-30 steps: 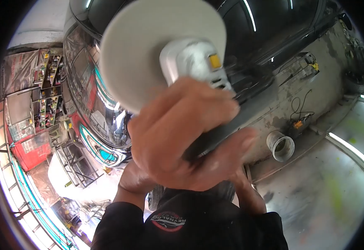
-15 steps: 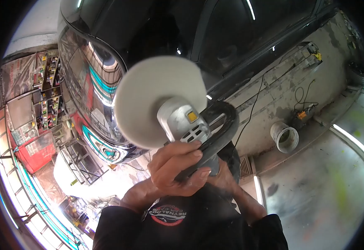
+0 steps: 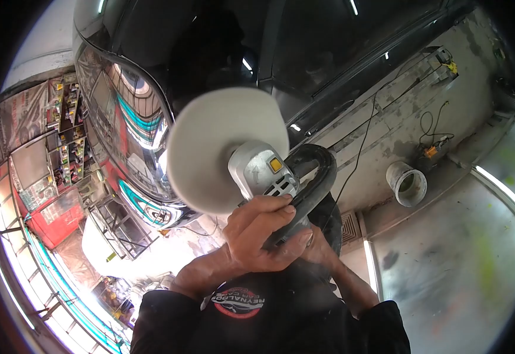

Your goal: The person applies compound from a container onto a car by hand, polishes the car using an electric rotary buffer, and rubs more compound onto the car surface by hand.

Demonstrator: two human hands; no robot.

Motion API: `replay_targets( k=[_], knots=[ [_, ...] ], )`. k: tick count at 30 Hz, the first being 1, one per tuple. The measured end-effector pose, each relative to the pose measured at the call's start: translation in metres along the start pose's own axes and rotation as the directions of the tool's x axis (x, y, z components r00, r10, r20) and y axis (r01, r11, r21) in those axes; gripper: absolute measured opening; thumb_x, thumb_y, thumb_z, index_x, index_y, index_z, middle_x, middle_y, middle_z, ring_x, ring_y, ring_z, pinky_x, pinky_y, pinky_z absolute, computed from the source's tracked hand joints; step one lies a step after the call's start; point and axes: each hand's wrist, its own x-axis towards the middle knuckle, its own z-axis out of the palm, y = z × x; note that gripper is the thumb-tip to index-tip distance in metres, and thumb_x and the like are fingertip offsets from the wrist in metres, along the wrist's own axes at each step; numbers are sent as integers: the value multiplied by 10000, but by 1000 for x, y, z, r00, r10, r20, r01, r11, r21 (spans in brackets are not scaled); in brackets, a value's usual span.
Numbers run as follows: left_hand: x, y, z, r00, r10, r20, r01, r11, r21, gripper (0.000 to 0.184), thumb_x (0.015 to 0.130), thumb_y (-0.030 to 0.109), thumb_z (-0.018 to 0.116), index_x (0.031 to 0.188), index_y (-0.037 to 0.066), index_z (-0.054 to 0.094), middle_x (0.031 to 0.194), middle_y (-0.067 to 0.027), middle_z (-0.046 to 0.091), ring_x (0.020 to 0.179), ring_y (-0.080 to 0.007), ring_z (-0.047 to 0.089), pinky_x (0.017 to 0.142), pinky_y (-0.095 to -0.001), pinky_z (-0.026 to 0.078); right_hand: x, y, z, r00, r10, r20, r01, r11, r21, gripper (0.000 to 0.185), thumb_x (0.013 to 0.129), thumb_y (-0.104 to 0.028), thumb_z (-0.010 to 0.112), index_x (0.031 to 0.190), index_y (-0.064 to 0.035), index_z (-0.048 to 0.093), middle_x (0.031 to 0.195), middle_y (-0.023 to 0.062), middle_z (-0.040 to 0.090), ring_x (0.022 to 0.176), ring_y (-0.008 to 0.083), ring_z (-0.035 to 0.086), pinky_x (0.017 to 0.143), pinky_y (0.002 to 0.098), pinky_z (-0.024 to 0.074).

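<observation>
A power polisher with a large round off-white pad (image 3: 222, 153), a silver gear head (image 3: 256, 168) and a black loop handle (image 3: 322, 171) is held up in front of my body. My left hand (image 3: 263, 233) wraps around the tool just below the silver head, its fingers closed. My right hand (image 3: 317, 246) is at the tool's rear body; most of its fingers are hidden behind the tool and the left hand. Behind the pad stands a glossy black car (image 3: 222, 53), its rear light (image 3: 145, 203) at the left. From this angle, I cannot tell whether the pad touches the car.
A dark cord (image 3: 359, 159) runs across the floor beside the car. To the right are a whitish bucket (image 3: 397, 177) lying tilted and an orange tool (image 3: 431, 151) with a cable. Shelves with small containers (image 3: 69, 135) and a metal frame (image 3: 119, 227) stand at the left.
The polisher and my left hand have shifted slightly right in the view, while the car appears slightly further left. Both hands keep their places on the tool.
</observation>
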Motion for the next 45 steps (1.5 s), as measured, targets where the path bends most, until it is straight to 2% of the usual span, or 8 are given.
replay_targets(
  k=[8, 19, 25, 31, 34, 38, 41, 45],
  knots=[
    [49, 15, -15, 995, 95, -9, -95, 995, -21, 334, 868, 253, 798, 1004, -19, 660, 1033, -229, 701, 829, -279, 725, 724, -328, 586, 27, -50, -9, 984, -177, -25, 177, 984, 29, 672, 760, -166, 855, 1338, 7, 557, 1187, 106, 697, 1089, 182, 663, 947, 350, 515],
    [-44, -22, 4, 999, -28, -26, 28, 999, -23, 306, 857, 211, 794, 959, -48, 667, 1005, -244, 703, 821, -285, 736, 708, -323, 595, 0, 35, -2, 999, 47, 3, -46, 998, -52, 756, 725, -261, 889, 1349, 5, 554, 1194, 159, 700, 1152, 244, 660, 1008, 385, 493],
    [-1, -5, -11, 995, 56, -86, -62, 995, -72, 302, 873, 216, 775, 971, -46, 660, 1011, -244, 703, 808, -284, 731, 714, -344, 597, 9, -19, -8, 998, 63, -14, -63, 998, 29, 755, 725, -226, 895, 1358, -2, 549, 1227, 157, 687, 1164, 224, 647, 1014, 374, 486],
    [80, 19, -35, 974, 181, -134, -191, 980, -60, 329, 869, 265, 799, 963, -18, 661, 1011, -229, 711, 795, -281, 720, 701, -351, 586, 37, -107, -23, 956, -283, -72, 283, 959, -4, 696, 755, -175, 892, 1341, -3, 559, 1231, 108, 679, 1145, 199, 640, 1001, 366, 503],
    [92, 22, -46, 973, 176, -147, -185, 981, -50, 325, 878, 280, 782, 972, -5, 658, 998, -227, 715, 807, -284, 717, 711, -356, 581, 41, -122, -23, 997, 72, -22, -70, 992, 101, 704, 758, -154, 878, 1357, 9, 545, 1222, 120, 680, 1133, 200, 643, 986, 365, 515],
    [67, 20, -51, 981, 160, -107, -159, 987, 16, 318, 912, 280, 733, 1019, -3, 636, 1000, -226, 712, 835, -288, 714, 734, -366, 577, 34, -100, -17, 997, -57, -49, 55, 998, -43, 696, 735, -171, 870, 1324, 18, 552, 1202, 149, 689, 1128, 227, 661, 983, 379, 518],
    [38, 16, -45, 964, 92, -250, -106, 993, -44, 327, 718, 176, 870, 905, -39, 711, 852, -225, 717, 690, -268, 724, 603, -314, 580, 22, -75, -11, 996, -76, -50, 61, 965, -256, 738, 706, -231, 885, 1322, 6, 555, 1218, 172, 690, 1156, 256, 665, 992, 394, 512],
    [22, 16, -53, 987, 53, -151, -57, 998, -25, 338, 781, 197, 833, 954, -57, 692, 922, -256, 714, 731, -288, 729, 652, -331, 595, 12, -75, -9, 1000, 6, -5, -7, 969, -249, 808, 691, -266, 890, 1364, 4, 534, 1233, 192, 682, 1179, 289, 659, 1007, 406, 502]
  ],
)
